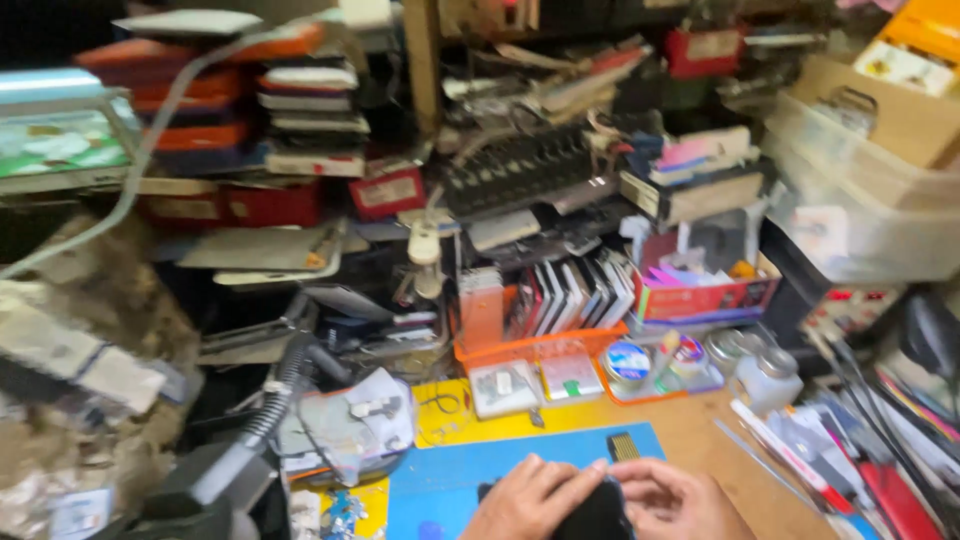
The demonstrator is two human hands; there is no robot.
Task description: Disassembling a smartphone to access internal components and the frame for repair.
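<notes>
Fingers [575, 478] of both hands closed around a dark phone [598, 512], low over the blue mat [450, 480] on the bench; left hand [530, 500] and right hand [672, 502] flanking it, equally near; long axis unclear; beyond, orange tray [540, 350] packed upright with phones; small tins [628, 362] alongside.

Only the person's two bare hands show, at the bottom edge of the frame just right of centre. The left hand [530, 500] and the right hand [672, 500] wear no gloves, rings or watch. No sleeve reaches into view at either wrist.
</notes>
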